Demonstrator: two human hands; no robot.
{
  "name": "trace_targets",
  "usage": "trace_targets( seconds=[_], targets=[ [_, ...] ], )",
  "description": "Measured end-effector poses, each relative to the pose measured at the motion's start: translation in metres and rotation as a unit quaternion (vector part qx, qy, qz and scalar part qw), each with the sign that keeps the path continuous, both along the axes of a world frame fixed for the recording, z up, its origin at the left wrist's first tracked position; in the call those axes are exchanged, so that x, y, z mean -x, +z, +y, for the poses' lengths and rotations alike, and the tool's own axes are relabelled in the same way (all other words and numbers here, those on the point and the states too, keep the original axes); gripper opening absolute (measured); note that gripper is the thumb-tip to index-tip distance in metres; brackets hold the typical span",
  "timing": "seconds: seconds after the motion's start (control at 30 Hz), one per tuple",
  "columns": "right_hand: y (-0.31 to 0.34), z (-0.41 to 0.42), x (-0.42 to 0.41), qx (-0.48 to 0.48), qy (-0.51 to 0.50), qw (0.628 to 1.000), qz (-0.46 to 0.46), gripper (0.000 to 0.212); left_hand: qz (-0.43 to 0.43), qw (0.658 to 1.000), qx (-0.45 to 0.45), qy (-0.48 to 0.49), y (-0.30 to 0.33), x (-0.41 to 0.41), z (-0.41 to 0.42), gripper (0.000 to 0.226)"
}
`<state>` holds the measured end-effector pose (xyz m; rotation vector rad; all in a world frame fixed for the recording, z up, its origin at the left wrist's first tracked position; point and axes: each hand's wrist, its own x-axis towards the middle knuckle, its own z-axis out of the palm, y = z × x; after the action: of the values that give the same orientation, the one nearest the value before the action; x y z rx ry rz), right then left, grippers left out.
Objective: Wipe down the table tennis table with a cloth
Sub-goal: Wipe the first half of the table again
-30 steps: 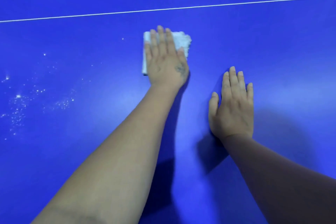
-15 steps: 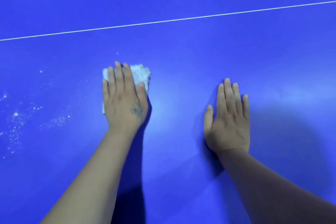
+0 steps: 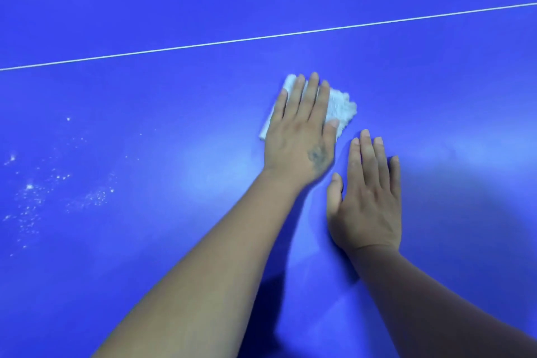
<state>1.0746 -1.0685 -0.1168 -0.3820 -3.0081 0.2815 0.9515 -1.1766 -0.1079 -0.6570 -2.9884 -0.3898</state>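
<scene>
So the left hand [image 3: 299,131] is laid flat on the cloth [image 3: 340,109] with the fingers straight and together, pressing it onto the table [image 3: 436,81] rather than gripping it. The right hand [image 3: 367,197] is palm-down on bare table just beside it, fingers straight, holding nothing, and looks like it's just there for support.

If I were doing this stroke, I'd keep the whole palm on the cloth so the pressure stays even, and sweep in overlapping passes instead of random scrubbing. The obvious target is the patch of white specks [image 3: 37,192] way over on the left side, well apart from where the cloth sits now. I'd drag the cloth through it in one direction so the bits gather at the cloth's edge and don't get smeared around. There are a few faint flecks near the top left too.

The cloth itself is small, white and fluffy, folded into a thick pad. Most of it is hidden under the hand — only the fuzzy right edge and a smooth folded left edge stick out. It's sitting around the middle of the view, on the near side of the thin white line [image 3: 203,45] painted across the blue surface. Can't tell if it's damp or dry
</scene>
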Motion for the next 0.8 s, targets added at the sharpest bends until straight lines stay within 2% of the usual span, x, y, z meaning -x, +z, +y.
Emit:
trace_targets(
  seconds=[0.13, 0.23, 0.4, 0.5, 0.63, 0.8],
  targets=[
    [0.002, 0.001, -0.001, 0.000, 0.000, 1.000, 0.011, 0.069, -0.023, 0.999, 0.022, 0.044, 0.002, -0.034, -0.039, 0.065],
    [0.004, 0.000, -0.001, 0.003, 0.004, 1.000, 0.011, 0.067, -0.026, 0.995, 0.031, 0.090, 0.004, -0.031, -0.071, 0.066],
    [0.006, 0.001, -0.001, 0.007, 0.002, 1.000, -0.003, 0.068, -0.047, 0.973, 0.043, 0.223, 0.006, 0.048, -0.078, 0.073],
    [0.008, 0.000, -0.001, 0.005, -0.001, 1.000, -0.010, 0.069, -0.059, 0.964, 0.038, 0.256, 0.007, 0.095, -0.050, 0.070],
    [0.008, 0.000, 0.000, 0.010, -0.003, 1.000, -0.013, 0.070, -0.062, 0.975, 0.033, 0.210, 0.008, 0.118, 0.000, 0.070],
    [0.009, 0.000, 0.000, 0.018, 0.004, 1.000, 0.008, 0.069, -0.014, 0.996, 0.035, 0.075, 0.003, 0.062, 0.027, 0.069]
  ],
)
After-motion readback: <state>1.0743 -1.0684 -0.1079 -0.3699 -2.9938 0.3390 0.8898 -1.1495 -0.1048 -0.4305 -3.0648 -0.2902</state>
